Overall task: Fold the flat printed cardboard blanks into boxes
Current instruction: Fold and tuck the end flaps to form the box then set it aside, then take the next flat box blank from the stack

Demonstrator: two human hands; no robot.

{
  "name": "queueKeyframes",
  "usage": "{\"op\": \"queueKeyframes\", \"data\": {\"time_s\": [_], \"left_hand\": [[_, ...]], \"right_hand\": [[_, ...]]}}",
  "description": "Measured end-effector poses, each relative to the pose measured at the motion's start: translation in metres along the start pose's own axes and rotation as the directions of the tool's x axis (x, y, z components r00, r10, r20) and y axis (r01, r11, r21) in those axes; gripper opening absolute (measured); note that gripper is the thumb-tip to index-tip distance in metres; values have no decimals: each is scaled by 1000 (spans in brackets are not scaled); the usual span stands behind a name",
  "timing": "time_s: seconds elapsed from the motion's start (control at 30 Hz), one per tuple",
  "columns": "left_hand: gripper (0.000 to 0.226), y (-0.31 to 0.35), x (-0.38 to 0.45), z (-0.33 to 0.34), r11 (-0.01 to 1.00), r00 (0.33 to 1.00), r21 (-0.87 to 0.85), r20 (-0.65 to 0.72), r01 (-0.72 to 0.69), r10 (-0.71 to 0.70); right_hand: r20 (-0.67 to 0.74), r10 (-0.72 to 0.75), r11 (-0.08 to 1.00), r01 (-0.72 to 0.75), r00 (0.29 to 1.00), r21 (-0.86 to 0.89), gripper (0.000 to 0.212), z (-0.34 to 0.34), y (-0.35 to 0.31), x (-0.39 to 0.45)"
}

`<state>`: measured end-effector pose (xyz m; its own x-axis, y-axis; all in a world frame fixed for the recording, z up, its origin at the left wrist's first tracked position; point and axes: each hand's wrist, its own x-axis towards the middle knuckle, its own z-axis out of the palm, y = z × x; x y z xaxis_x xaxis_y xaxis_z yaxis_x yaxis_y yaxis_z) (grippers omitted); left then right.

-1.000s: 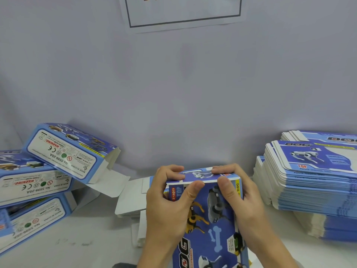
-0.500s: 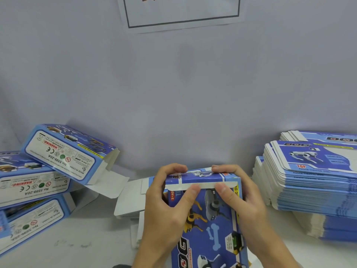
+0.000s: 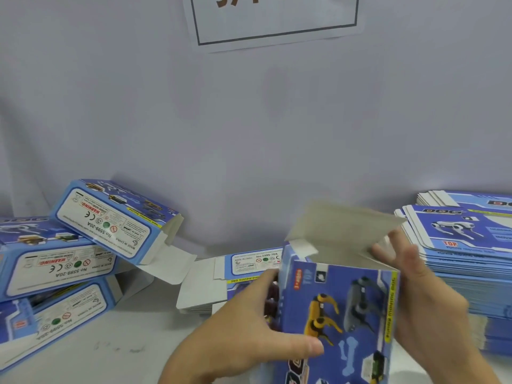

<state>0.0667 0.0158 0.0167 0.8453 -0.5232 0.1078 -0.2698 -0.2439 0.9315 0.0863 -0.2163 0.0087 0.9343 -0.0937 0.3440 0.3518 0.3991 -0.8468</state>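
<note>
A blue printed box [image 3: 349, 309] with robot-dog pictures stands upright in front of me, its far end open. Its grey lid flap [image 3: 340, 225] sticks up and back. My left hand [image 3: 249, 336] grips the box's left side, thumb across the printed front. My right hand [image 3: 426, 297] holds the right side, its blurred fingers at the flap's right edge. Flat blanks [image 3: 241, 270] lie on the table behind the box.
Three folded boxes [image 3: 110, 217] lie piled at the left, flaps open. A tall stack of flat blanks [image 3: 465, 245] stands at the right. The wall behind carries a paper sign [image 3: 274, 20]. The white table [image 3: 133, 336] shows between the piles.
The far end's lid, which both thumbs pressed down earlier, now stands open with the flap raised. The box has shifted right and both hands have slid to its sides.
</note>
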Motion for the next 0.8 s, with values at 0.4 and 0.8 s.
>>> {"op": "queueKeyframes", "data": {"time_s": [0.4,0.8], "left_hand": [[120,4,2,-60,948,741,-200,-669,-247,52],[98,-45,29,-14,641,903,662,-138,390,-406]], "right_hand": [[-92,99,979,-113,991,-167,36,-3,16,-6],[-202,135,724,-236,970,-649,17,-1,28,-3]]}}
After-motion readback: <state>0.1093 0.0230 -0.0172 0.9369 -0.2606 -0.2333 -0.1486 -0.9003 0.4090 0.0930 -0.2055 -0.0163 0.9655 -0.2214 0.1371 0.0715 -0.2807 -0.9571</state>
